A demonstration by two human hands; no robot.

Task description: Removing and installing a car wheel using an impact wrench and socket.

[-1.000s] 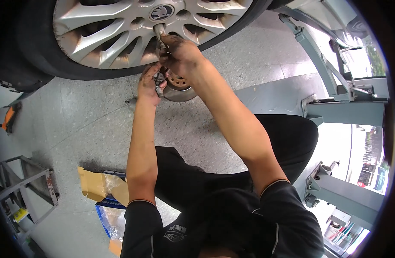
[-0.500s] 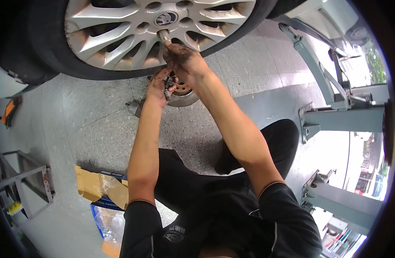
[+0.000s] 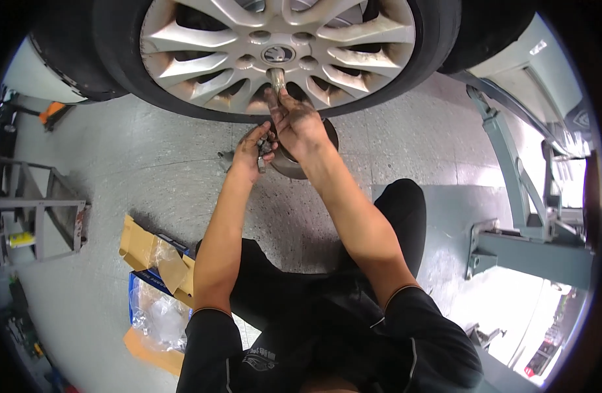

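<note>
A silver spoked wheel in a black tyre fills the top of the view. My right hand is closed around a shiny metal socket, whose far end sits at the bolt hole below the hub cap. Whether a bolt is inside the socket is hidden. Just below and to the left, my left hand is curled around several small dark metal wheel bolts. Dark grime covers the fingers of both hands.
Behind my hands a round metal brake disc lies on the speckled floor. An opened cardboard box with clear plastic wrap is at lower left. A grey metal frame stands far left; a grey-green lift arm and base are at right.
The view has turned, so the wheel appears farther right and lower. My right hand stays on the socket at the same hole, and my left hand still holds the bolts.
</note>
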